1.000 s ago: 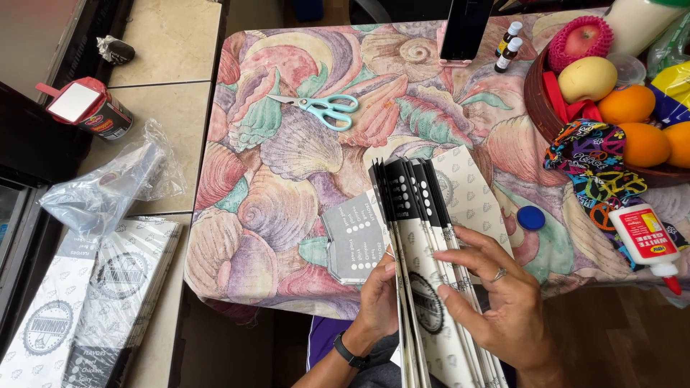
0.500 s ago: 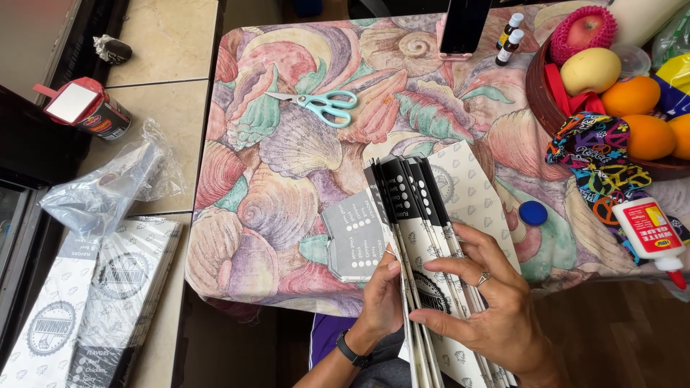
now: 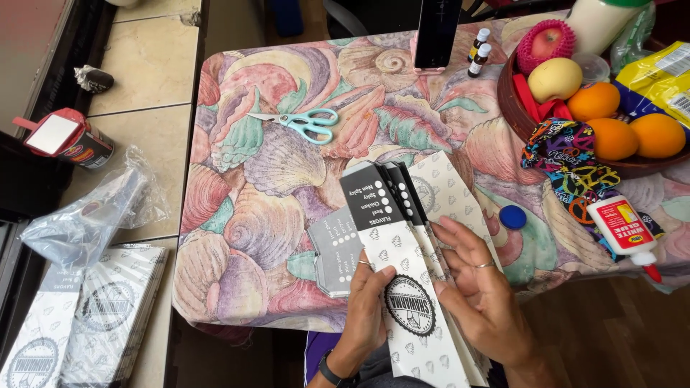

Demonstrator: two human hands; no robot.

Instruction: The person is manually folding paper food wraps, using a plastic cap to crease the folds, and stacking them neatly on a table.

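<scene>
A fanned stack of flat white paper bags with black tops and a round black emblem lies at the near edge of the shell-patterned tablecloth. My left hand grips the top bag's left side, thumb on its face; a dark watch sits on that wrist. My right hand, wearing rings, lies with spread fingers across the bags underneath, along the right edge of the top one. A grey flat bag pokes out to the left beneath the stack.
Teal scissors lie mid-table. A glue bottle and blue cap sit right of the bags, by a patterned cloth and fruit bowl. A phone stands at the back. More bags and plastic wrap lie on the floor.
The view has shifted closer. The top bag has slid left and lies flatter over the fan, and my right hand's fingers have spread further over the bags beneath.
</scene>
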